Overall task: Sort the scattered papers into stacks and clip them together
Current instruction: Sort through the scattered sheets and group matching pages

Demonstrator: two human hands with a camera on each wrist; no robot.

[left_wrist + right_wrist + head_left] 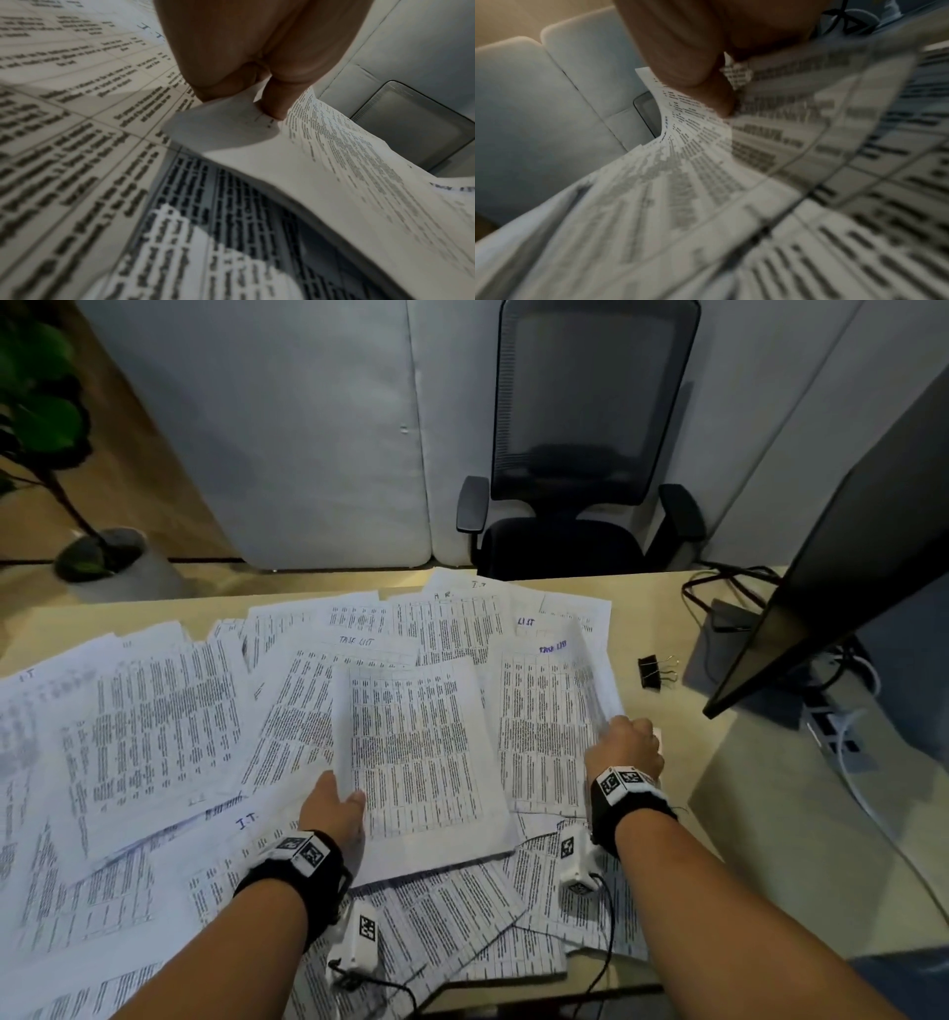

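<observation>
Many printed sheets (154,711) lie scattered and overlapping across the wooden desk (744,788). My left hand (336,806) pinches the lower left edge of one printed sheet (418,752), lifted off the pile; the left wrist view shows thumb and finger (275,101) gripping that curled sheet (334,172). My right hand (624,744) grips the right edge of another sheet (544,721) with blue handwriting at its top, which bends upward. In the right wrist view the fingers (687,67) curl round that bent sheet (680,182). A black binder clip (655,671) lies on the bare desk to the right of the papers.
A dark monitor (847,546) stands at the right with cables (729,588) behind it. A black office chair (580,454) sits beyond the desk's far edge, before grey panels. A potted plant (67,454) stands at the far left. Bare desk shows right of the papers.
</observation>
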